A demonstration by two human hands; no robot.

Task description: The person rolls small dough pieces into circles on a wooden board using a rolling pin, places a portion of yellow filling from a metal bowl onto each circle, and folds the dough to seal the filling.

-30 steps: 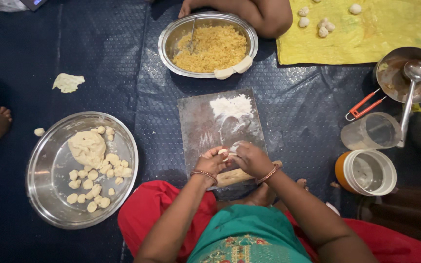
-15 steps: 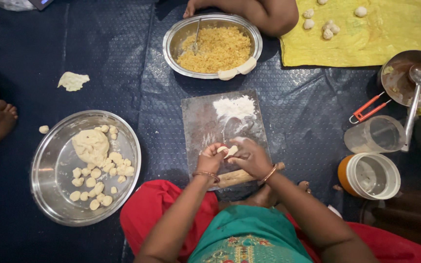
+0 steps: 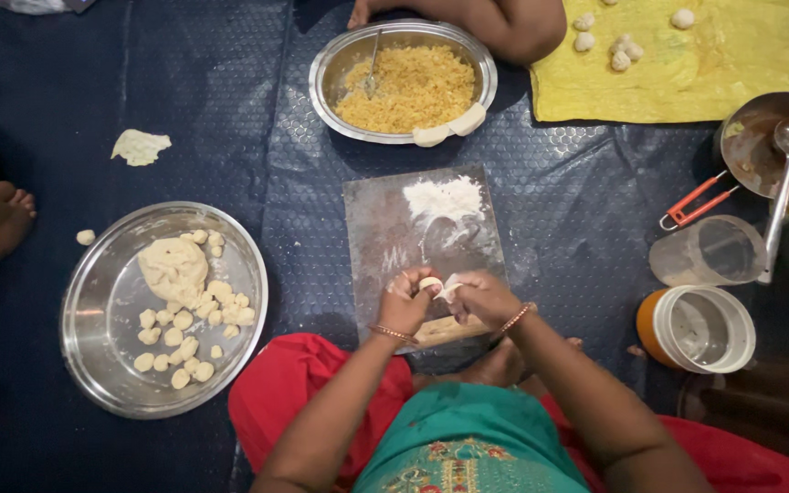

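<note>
Partly hidden between the fingers, a small dough piece (image 3: 430,285) sits pinched by both hands, left hand (image 3: 406,303) and right hand (image 3: 483,297), above the floured board (image 3: 385,228).

I am seeing no labels, signs or screens anywhere in the frame. The nearest things to packaging are two containers sitting at the right edge: a clear plastic tumbler (image 3: 707,250) lying just above a round orange tub (image 3: 694,329) with a whitish rim, the two almost touching. Both are showing their open mouths to me, and I am not making out any wrapper or sticker on either.
</note>
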